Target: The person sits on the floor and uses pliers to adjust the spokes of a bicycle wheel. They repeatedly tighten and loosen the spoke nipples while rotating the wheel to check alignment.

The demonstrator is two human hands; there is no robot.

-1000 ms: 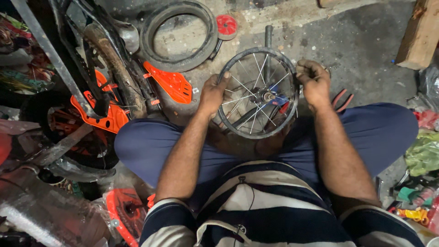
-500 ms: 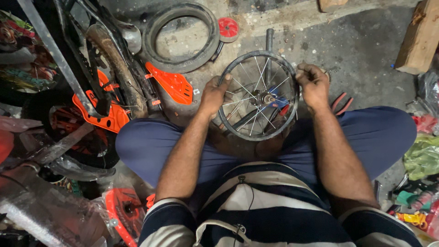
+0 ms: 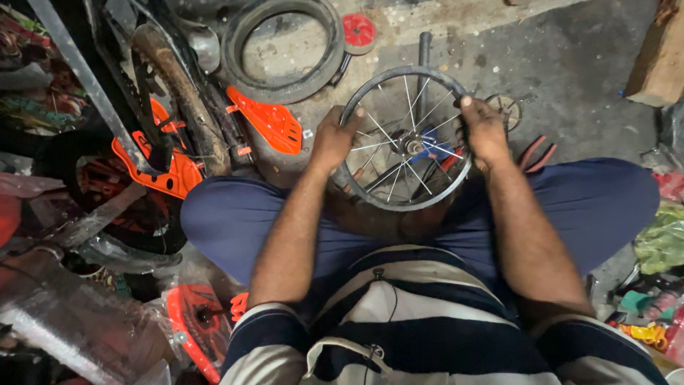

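A small spoked bicycle wheel (image 3: 427, 202) with a dark rim and a metal hub (image 3: 412, 146) is held flat over my knees. My left hand (image 3: 332, 138) grips the rim on its left side, thumb on top. My right hand (image 3: 483, 130) grips the rim on the right. I sit on the ground in dark blue trousers and a striped shirt. Under the wheel lie a blue part (image 3: 429, 137) and red-handled pliers (image 3: 531, 152).
A loose black tyre (image 3: 251, 75) lies on the concrete ahead, a red disc (image 3: 358, 30) beside it. Orange plastic guards (image 3: 273, 122) and a small bicycle frame (image 3: 171, 100) crowd the left. A wooden block (image 3: 659, 60) is at the upper right, colourful clutter at the right edge.
Both hands have shifted slightly along the rim and the wheel has turned a little. Nothing was let go.
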